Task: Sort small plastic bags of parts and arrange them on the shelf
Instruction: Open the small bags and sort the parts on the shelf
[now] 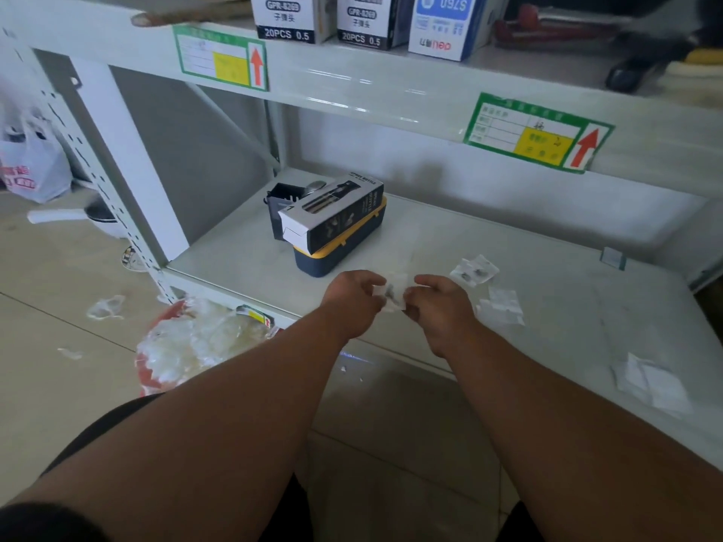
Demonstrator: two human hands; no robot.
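A small clear plastic bag (395, 293) with dark parts inside is pinched between my left hand (354, 303) and my right hand (440, 307), just above the front of the white lower shelf (567, 307). To the right lie more small bags: one with dark parts (474, 269) further back, a little pile (502, 307) beside my right hand, and flat bags (651, 383) near the shelf's front edge.
A black-and-white carton (332, 213) lies on a blue-and-yellow case (340, 248) at the back left of the shelf. Boxes (289, 17) stand on the upper shelf. A red basin of crumpled clear plastic (195, 342) sits on the floor at the left.
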